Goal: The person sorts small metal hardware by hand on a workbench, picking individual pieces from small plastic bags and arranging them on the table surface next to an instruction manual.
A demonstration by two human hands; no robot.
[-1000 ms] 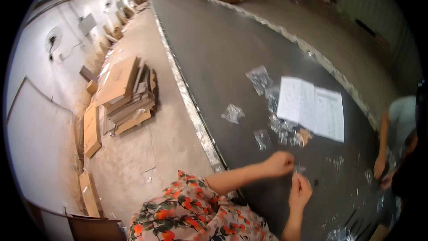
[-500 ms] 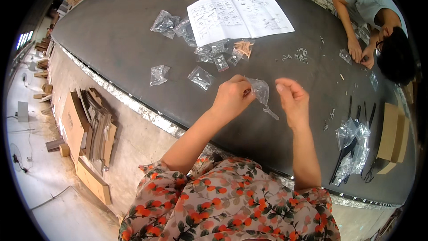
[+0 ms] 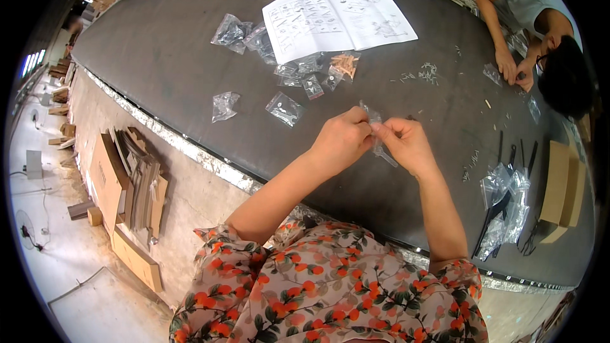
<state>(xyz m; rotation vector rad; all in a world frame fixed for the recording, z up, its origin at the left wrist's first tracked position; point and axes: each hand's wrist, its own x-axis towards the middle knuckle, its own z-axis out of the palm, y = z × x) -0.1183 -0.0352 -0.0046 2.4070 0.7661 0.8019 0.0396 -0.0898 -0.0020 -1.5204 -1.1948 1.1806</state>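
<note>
Between my hands, above the dark table (image 3: 305, 178), is a small clear plastic bag (image 3: 384, 152) with a narrow strip hanging from its lower end. My left hand (image 3: 346, 138) is closed on the bag from the left. The fingertips of my right hand (image 3: 406, 146) pinch the same bag from the right. What lies inside it is too small to make out. Left of my hands rest a clear packet of small hardware (image 3: 284, 109) and another clear packet (image 3: 224, 107). A packet of wooden dowels (image 3: 344, 64) lies farther off.
An open instruction booklet (image 3: 340, 20) partly covers several bags of fittings (image 3: 230, 32). Loose screws (image 3: 428, 74) lie to its right. Bagged black rods (image 3: 505, 206) and an open cardboard box (image 3: 563, 184) sit at right. A co-worker's hands (image 3: 516, 73) handle small parts at far right.
My right hand has moved left from apart to meet the left hand and now grips the plastic bag too. The bag looks gathered between the fingers.
</note>
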